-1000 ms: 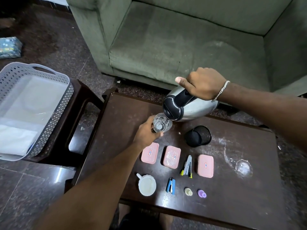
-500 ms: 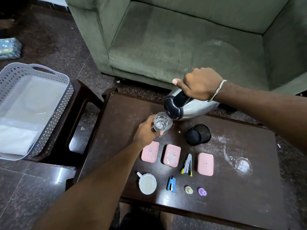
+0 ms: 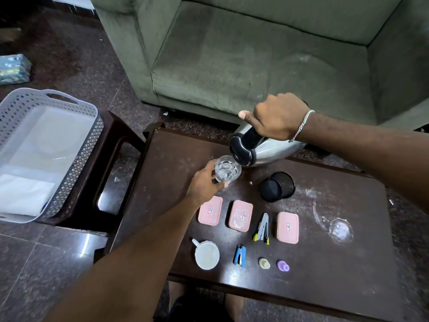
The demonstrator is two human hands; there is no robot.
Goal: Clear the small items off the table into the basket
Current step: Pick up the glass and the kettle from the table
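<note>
My right hand (image 3: 277, 117) grips the black handle of a steel kettle (image 3: 274, 152), tilted with its spout over a clear glass (image 3: 227, 169). My left hand (image 3: 204, 184) holds that glass on the dark table (image 3: 167, 182); there is water in it. Nearer me lie three pink lidded boxes (image 3: 210, 210), (image 3: 240, 215), (image 3: 287, 227), a grey stapler (image 3: 263, 227), a blue stapler (image 3: 239, 256), a white cup (image 3: 206, 254), a cream cap (image 3: 264, 263) and a purple cap (image 3: 282, 266). The grey perforated basket (image 3: 76, 163) stands on a stool to the left.
A black mesh pen cup (image 3: 277, 186) lies on its side right of the glass. A wet patch (image 3: 340, 228) marks the table's right part. A green sofa (image 3: 267, 56) stands behind the table. The dark stool (image 3: 120, 145) leaves a gap to the table.
The kettle has stayed tilted over the glass, shifting only slightly. Both hands keep their grips; the small items have not moved.
</note>
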